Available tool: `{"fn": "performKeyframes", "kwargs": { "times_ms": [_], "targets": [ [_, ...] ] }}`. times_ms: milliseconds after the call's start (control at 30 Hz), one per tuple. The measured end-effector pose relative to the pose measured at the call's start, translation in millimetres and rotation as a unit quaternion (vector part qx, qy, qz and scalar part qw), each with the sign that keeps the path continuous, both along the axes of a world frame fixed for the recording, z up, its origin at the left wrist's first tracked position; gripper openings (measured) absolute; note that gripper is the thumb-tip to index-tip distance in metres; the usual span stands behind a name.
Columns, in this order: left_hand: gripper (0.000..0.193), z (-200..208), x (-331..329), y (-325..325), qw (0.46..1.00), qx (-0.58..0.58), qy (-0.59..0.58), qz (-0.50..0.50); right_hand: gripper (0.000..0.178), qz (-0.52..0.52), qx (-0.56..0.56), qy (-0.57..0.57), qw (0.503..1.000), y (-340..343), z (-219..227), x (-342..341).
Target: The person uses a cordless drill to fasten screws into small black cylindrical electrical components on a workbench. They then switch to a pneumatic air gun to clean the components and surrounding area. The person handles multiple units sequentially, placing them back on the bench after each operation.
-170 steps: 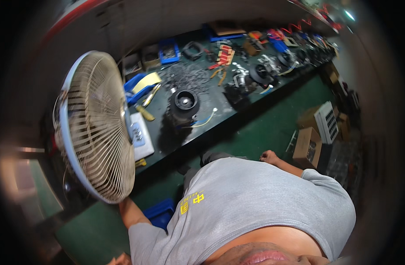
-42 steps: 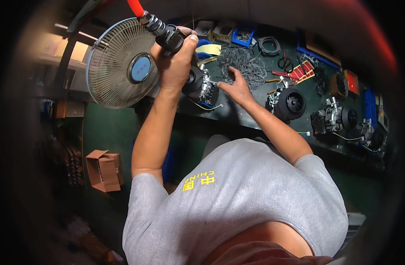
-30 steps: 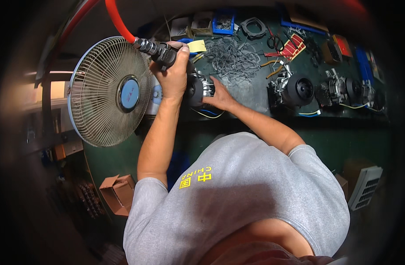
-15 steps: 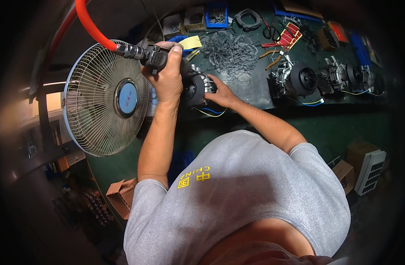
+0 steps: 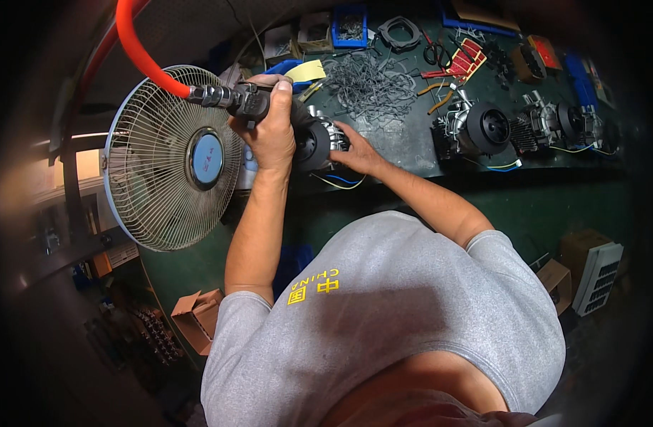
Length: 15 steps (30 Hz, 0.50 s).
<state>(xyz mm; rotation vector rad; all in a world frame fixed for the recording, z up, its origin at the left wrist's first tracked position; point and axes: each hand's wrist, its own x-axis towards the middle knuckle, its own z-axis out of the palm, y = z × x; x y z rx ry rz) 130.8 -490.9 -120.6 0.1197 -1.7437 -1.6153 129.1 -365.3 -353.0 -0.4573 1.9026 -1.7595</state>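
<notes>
While blue bin (image 5: 352, 25) at top centre holds small dark parts, left hand (image 5: 269, 132) is closed around air tool (image 5: 242, 102) on red hose (image 5: 138, 53); right hand (image 5: 356, 151) grips motor (image 5: 318, 141) at table (image 5: 412, 146) edge, centre frame.

A: Hidden items near the round grey wire-guard desk fan (image 5: 173, 158)?

B: Black air tool (image 5: 252, 102), right of the fan: body mostly covered by the left hand (image 5: 273, 132). Red rubber hose (image 5: 138, 46), above the fan: cut off by the top edge.

A: And the small black motor (image 5: 318, 142)?

B: Its left side is behind that hand; its right side is under the right hand (image 5: 356, 149). Small parts in the blue tray (image 5: 351, 25), far right of the fan: too small to tell.
</notes>
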Motion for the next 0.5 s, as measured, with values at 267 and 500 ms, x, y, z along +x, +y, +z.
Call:
{"fn": "performKeyframes", "kwargs": {
  "times_ms": [267,500],
  "targets": [
    [0.007,-6.3,2.2,-0.7,1.0,0.005,0.007,0.004,0.09,-0.008,0.011,0.007,1.0,-1.3,-5.3,1.4],
    [0.009,-3.9,3.3,0.7,1.0,0.026,0.001,-0.006,0.09,-0.006,0.022,0.007,1.0,-0.9,-3.4,1.1]
  ]
}}
